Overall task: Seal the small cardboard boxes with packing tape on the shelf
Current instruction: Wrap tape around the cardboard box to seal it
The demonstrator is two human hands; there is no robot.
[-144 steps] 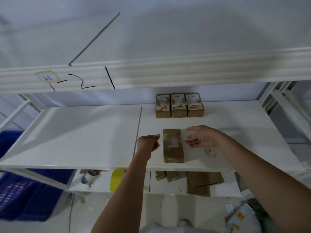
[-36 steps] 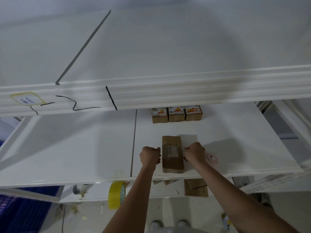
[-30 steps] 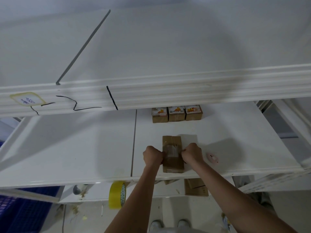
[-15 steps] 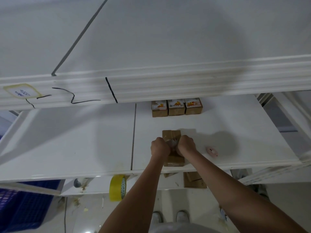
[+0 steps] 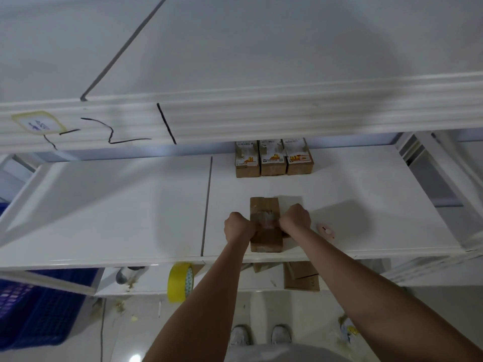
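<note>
A small brown cardboard box (image 5: 266, 241) lies lengthwise near the front edge of the white middle shelf (image 5: 130, 205). A strip of clear tape (image 5: 266, 220) runs across the middle of its top. My left hand (image 5: 238, 227) is a fist against the box's left side, holding the left end of the strip. My right hand (image 5: 295, 219) is a fist against the right side, holding the other end. The fingertips are hidden. Three small boxes with printed labels (image 5: 273, 159) stand in a row at the back of the shelf.
A pink round object (image 5: 325, 230) lies just right of my right hand. The upper shelf's front rail (image 5: 261, 113) hangs above. On the lower shelf sit a yellow tape roll (image 5: 180, 282) and flat cardboard pieces (image 5: 302, 279). A blue crate (image 5: 31, 309) stands at the lower left.
Both hands came in over the box top with the tape, then moved apart and down against its two sides. The box stayed in place.
</note>
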